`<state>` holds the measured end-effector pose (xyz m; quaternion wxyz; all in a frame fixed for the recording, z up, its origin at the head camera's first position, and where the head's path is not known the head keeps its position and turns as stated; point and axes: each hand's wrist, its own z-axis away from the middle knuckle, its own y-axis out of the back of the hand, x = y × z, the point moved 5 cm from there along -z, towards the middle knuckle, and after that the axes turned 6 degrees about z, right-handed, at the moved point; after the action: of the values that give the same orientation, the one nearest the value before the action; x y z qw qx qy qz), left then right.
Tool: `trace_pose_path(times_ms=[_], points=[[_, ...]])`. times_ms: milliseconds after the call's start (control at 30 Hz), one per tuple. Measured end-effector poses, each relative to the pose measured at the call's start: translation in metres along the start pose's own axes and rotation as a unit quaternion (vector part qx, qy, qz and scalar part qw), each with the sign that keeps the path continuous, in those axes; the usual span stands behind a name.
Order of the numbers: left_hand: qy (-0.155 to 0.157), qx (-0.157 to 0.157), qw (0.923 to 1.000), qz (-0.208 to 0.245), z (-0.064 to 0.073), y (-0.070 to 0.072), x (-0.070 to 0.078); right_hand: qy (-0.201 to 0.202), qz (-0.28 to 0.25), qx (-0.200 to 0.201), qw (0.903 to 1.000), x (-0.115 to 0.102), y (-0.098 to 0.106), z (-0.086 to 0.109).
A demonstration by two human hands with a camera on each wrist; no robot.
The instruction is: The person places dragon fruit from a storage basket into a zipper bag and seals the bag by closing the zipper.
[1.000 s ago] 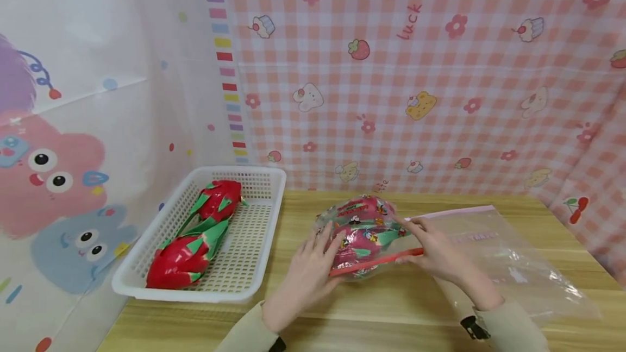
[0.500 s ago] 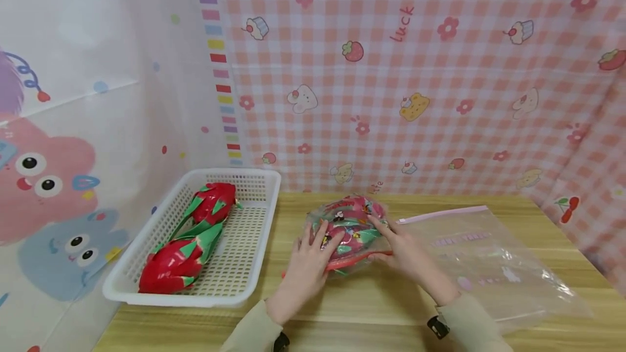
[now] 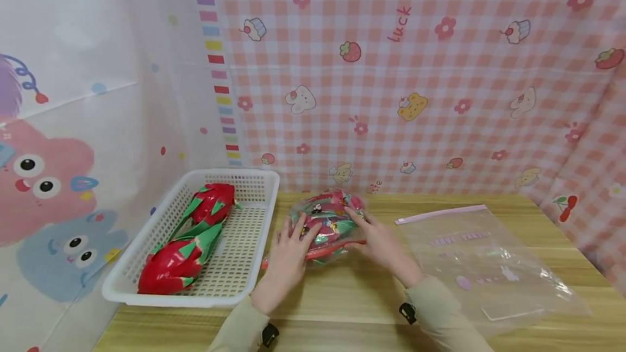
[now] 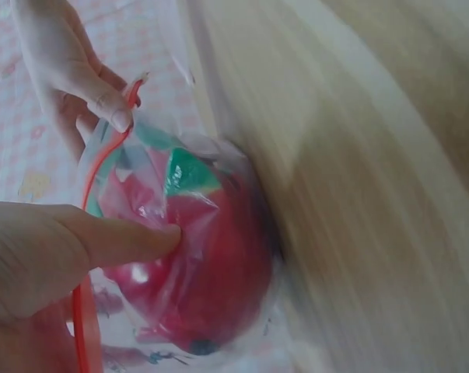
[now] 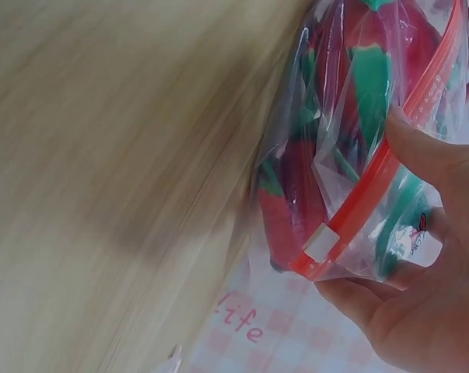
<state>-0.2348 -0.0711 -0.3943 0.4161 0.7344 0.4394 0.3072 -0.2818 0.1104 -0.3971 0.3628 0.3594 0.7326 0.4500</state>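
1. Bag (image 3: 326, 228): clear, cartoon-printed, red-stripped, bulging with red-and-green fruit (image 4: 226, 256); on tabletop (image 3: 352, 308), beside basket (image 3: 271, 213).
2. Left hand (image 3: 287, 251), right hand (image 3: 382, 239): fingers (image 5: 355, 301) grasping bag, either side.
3. White slider (image 5: 322, 243): right wrist view, hidden in head view.
4. Basket: head view only.

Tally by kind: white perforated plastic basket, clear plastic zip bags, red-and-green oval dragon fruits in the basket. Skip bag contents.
White perforated plastic basket: 1
Clear plastic zip bags: 2 (red-zippered bag, pink-zippered bag)
Red-and-green dragon fruits in basket: 2 (nearer fruit, farther fruit)
Total: 5
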Motion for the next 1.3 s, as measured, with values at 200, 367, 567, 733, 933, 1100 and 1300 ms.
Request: trace_pose_path(times_ms=[200, 367, 567, 733, 933, 1100, 1300], points=[[0.04, -0.029, 0.9987, -0.006, -0.001, -0.002, -0.006, -0.014, -0.023, -0.022, 0.9994, -0.003, -0.006, -0.006], [0.045, -0.032, 0.9985, -0.007, 0.0, 0.003, 0.006, 0.007, -0.078, -0.062, 0.995, 0.006, -0.001, 0.0], [-0.012, 0.025, 0.9989, 0.037, -0.006, 0.016, 0.053, 0.006, -0.11, -0.077, 0.9909, 0.044, 0.021, 0.012], [-0.072, 0.082, 0.9901, 0.088, -0.02, 0.008, 0.101, -0.026, -0.072, -0.068, 0.9948, 0.1, 0.045, 0.03], [-0.016, -0.072, 0.9673, 0.243, -0.043, -0.035, 0.137, -0.092, -0.006, -0.094, 0.9913, 0.17, 0.068, 0.056], [0.128, -0.189, 0.9085, 0.35, -0.05, -0.07, 0.153, -0.144, 0.006, -0.123, 0.9819, 0.221, 0.083, 0.079], [0.185, -0.173, 0.8991, 0.357, -0.06, -0.088, 0.167, -0.189, 0.017, -0.156, 0.9694, 0.265, 0.091, 0.109]])
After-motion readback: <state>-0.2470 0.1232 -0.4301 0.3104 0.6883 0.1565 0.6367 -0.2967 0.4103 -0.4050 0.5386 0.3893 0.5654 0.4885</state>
